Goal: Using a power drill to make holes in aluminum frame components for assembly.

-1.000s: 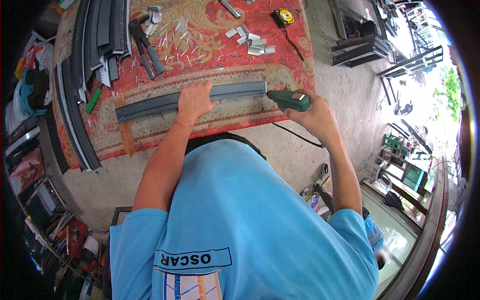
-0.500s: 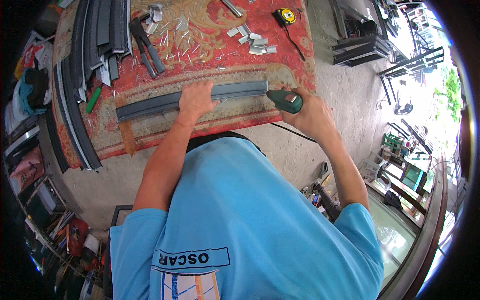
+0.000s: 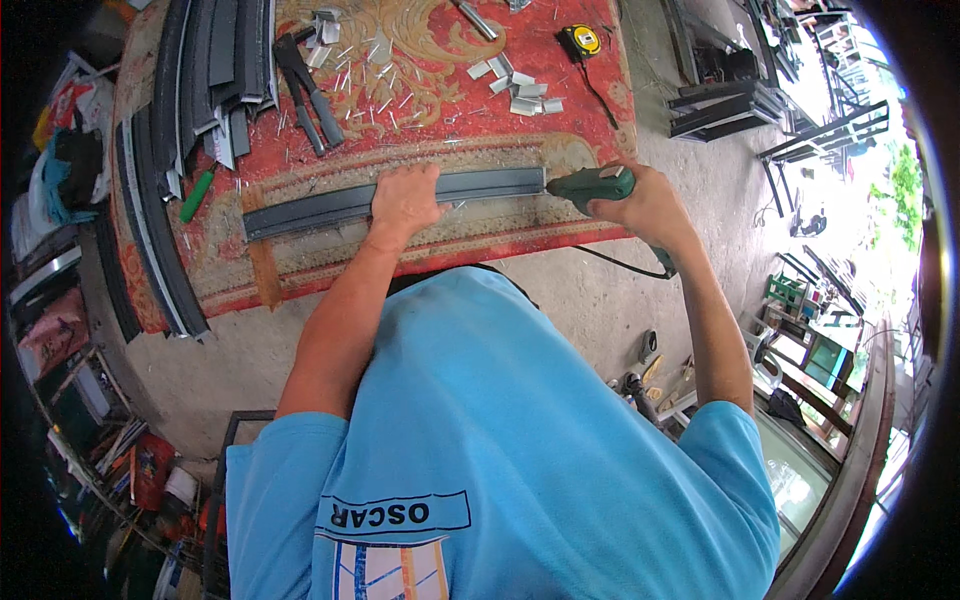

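A long dark grey metal profile (image 3: 490,184) lies crosswise near the front edge of the carpet-covered table (image 3: 400,255). My left hand (image 3: 405,203) is closed over its middle, pressing it down. In my right hand (image 3: 652,208) is a green corded power drill (image 3: 597,184), held level with its nose turned left toward the profile's right end. The tip is at or very close to that end; whether it touches, I cannot tell. The drill's grip is mostly hidden by my fingers, and its black cord (image 3: 625,265) hangs below the table edge.
More grey profiles (image 3: 205,70) are stacked at the left, beside a green-handled screwdriver (image 3: 197,197). Large black-handled pliers (image 3: 305,95), cut metal pieces (image 3: 520,85), slivers and a yellow tape measure (image 3: 580,42) lie farther back. Metal frames (image 3: 725,105) stand on the floor at right.
The drill and my right hand have turned, the drill's nose now pointing straighter at the profile's end and its cord swinging right. My left hand still holds the profile. The whole view has shifted slightly.
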Available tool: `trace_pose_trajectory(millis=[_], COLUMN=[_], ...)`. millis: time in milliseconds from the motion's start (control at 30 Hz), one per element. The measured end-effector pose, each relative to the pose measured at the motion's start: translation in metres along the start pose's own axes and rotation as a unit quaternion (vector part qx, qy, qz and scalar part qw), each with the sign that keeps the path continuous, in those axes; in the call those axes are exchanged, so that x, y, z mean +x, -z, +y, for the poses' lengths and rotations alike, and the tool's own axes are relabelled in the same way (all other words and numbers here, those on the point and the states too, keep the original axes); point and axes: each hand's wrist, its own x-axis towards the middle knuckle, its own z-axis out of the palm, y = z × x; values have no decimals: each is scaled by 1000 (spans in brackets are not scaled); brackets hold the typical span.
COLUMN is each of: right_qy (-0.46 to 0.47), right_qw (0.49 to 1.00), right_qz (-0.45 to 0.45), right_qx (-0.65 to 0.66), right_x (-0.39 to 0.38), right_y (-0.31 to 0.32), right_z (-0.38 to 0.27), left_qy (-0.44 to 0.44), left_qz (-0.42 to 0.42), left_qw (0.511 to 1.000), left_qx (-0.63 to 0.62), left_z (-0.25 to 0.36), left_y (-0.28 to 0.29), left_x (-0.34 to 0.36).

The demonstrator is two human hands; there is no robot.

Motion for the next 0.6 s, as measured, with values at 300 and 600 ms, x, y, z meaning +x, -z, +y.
trace_pose_trajectory(millis=[300,600], right_qy=[-6,75], right_qw=[998,975], right_qz=[12,89], right_qx=[-68,190], right_x=[-8,-2], right_y=[-19,-37], right_z=[-5,64], left_qy=[6,-4], left_qz=[-12,0], left_qw=[1000,1000], left_qx=[11,-25], left_z=[-1,-2], left_y=[3,-12], left_x=[1,7])
